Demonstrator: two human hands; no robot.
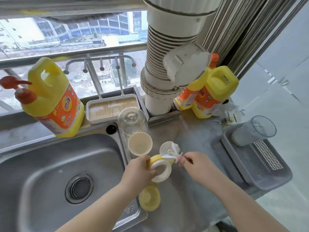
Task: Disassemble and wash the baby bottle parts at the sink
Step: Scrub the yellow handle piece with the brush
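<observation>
My left hand [138, 173] grips a yellow and white bottle collar ring [161, 169] over the counter beside the sink [50, 173]. My right hand [195, 164] pinches a small white piece [170, 154] at the ring's top, fingers curled round it. A cream cap [140, 145] lies on its side just behind the ring. The clear glass bottle body [131, 119] stands upside down behind the cap. A yellow round part [149, 198] rests on the sink's right rim below my left hand.
A yellow detergent jug with a red pump [51, 99] stands left of the sink; two more jugs [214, 92] stand right of a wide white pipe [167, 64]. A grey drainer basket [260, 161] holds a clear cup [254, 130]. A white tray [112, 108] sits by the window.
</observation>
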